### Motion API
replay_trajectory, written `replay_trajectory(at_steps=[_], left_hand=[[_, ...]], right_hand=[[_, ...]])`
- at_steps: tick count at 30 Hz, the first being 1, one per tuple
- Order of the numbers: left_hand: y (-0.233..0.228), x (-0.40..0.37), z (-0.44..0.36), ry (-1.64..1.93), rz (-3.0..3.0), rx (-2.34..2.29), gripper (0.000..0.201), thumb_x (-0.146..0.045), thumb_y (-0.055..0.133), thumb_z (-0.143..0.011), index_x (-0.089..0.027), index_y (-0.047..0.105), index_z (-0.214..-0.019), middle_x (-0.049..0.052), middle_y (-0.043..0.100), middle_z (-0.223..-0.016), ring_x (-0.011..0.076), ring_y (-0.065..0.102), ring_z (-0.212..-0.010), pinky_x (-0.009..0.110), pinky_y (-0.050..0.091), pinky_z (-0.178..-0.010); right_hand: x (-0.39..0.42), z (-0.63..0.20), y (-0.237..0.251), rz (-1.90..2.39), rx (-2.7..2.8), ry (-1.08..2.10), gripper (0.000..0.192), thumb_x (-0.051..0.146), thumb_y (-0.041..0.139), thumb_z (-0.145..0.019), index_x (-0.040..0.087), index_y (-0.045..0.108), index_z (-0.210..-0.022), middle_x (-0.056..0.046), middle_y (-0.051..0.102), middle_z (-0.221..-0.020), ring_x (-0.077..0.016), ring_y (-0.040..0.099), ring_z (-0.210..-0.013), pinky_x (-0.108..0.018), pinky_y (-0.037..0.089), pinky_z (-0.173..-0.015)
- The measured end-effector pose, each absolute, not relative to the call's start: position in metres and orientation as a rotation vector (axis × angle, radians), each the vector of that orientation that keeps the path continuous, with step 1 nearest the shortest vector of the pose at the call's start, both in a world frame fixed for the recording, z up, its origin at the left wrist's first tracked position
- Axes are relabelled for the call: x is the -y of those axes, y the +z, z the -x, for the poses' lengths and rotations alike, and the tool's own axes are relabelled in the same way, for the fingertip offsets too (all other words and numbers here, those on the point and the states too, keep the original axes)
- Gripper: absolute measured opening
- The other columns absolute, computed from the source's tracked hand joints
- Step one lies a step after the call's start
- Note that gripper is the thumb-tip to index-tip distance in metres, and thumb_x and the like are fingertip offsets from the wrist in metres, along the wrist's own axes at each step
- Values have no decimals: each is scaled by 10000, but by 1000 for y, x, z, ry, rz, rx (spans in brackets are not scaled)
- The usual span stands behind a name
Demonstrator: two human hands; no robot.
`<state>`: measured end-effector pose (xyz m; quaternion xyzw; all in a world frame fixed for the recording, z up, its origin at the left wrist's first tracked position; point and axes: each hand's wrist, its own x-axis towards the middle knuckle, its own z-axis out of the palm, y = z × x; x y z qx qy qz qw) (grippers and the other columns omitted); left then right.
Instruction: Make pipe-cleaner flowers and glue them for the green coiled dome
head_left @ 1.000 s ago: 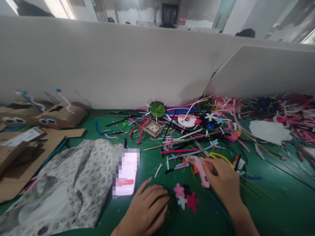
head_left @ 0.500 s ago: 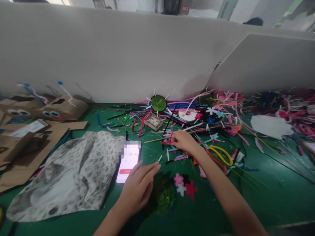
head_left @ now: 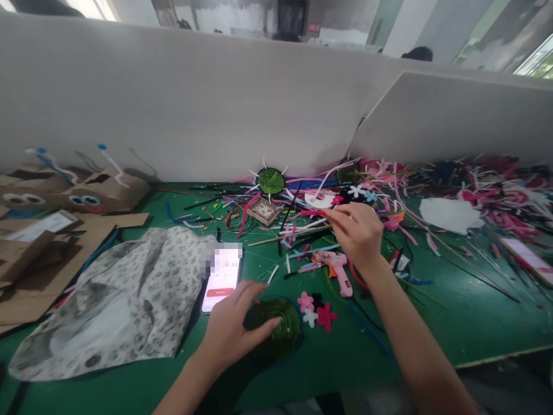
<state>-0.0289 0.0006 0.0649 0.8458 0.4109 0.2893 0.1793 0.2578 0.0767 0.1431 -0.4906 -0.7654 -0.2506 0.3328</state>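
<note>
My right hand (head_left: 358,235) is closed in a pinch on a short pink-red pipe cleaner (head_left: 313,212), above the heap of cut pieces. My left hand (head_left: 235,323) is open, thumb and fingers apart, at the left edge of a green coiled disc (head_left: 286,331). Just beyond its fingertips lies a short white pipe cleaner (head_left: 273,274). Right of the disc are felt flowers, among them a red one (head_left: 326,317), a pink one (head_left: 305,301) and a white one (head_left: 310,317). A pink glue gun (head_left: 341,271) rests below my right hand.
A phone (head_left: 222,276) and a patterned cloth (head_left: 125,294) lie at left, beside cardboard figures (head_left: 108,193). At the back are a finished-looking green disc with white prongs (head_left: 271,180), a small square box (head_left: 263,211) and tangled pipe cleaners. A second phone (head_left: 527,258) lies far right.
My right hand has risen and moved right from the pile with the pink-red pipe cleaner, uncovering the glue gun. My left hand's fingers have spread, thumb now over the green disc. The view has shifted slightly.
</note>
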Motion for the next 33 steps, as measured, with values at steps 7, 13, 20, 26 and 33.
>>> replay_trajectory(at_steps=[7, 13, 20, 26, 33], left_hand=[[60, 14, 41, 743, -2375, -1167, 224, -325, 499, -917, -245, 506, -1125, 15, 638, -924, 173, 663, -776, 278, 519, -664], [60, 14, 41, 768, -2380, -1169, 185, -303, 479, -931, -239, 515, -1101, 9, 649, -871, 168, 660, -760, 271, 506, -657], [65, 19, 51, 840, -2392, -1198, 193, -306, 471, -933, -233, 540, -1099, 15, 666, -878, 158, 673, -757, 250, 520, -674], [61, 24, 61, 822, -2389, -1247, 183, -287, 467, -939, -231, 534, -1101, 24, 674, -910, 157, 681, -750, 248, 525, -648], [62, 27, 57, 796, -2415, -1258, 167, -272, 453, -946, -221, 537, -1081, 28, 675, -910, 148, 676, -696, 247, 509, -597]], right_hand=[[-44, -285, 213, 1059, 1882, -1113, 191, 172, 654, -845, 251, 695, -1014, -18, 678, -829, -183, 583, -823, -341, 468, -773], [-57, -276, 215, 1303, 1982, -976, 190, 257, 572, -911, 263, 710, -1042, -52, 695, -935, -220, 572, -907, -385, 428, -847], [-122, -271, 112, 1669, 2626, -59, 201, 275, 539, -930, 195, 721, -959, -60, 707, -934, -174, 617, -929, -276, 454, -781], [-136, -254, 95, 1834, 2741, 241, 272, 373, 548, -931, 158, 613, -1086, -61, 639, -1068, -171, 622, -929, -366, 523, -816], [-129, -219, 81, 1854, 2898, 425, 327, 379, 566, -921, 186, 567, -1185, -77, 586, -1200, -195, 602, -1016, -403, 525, -861]])
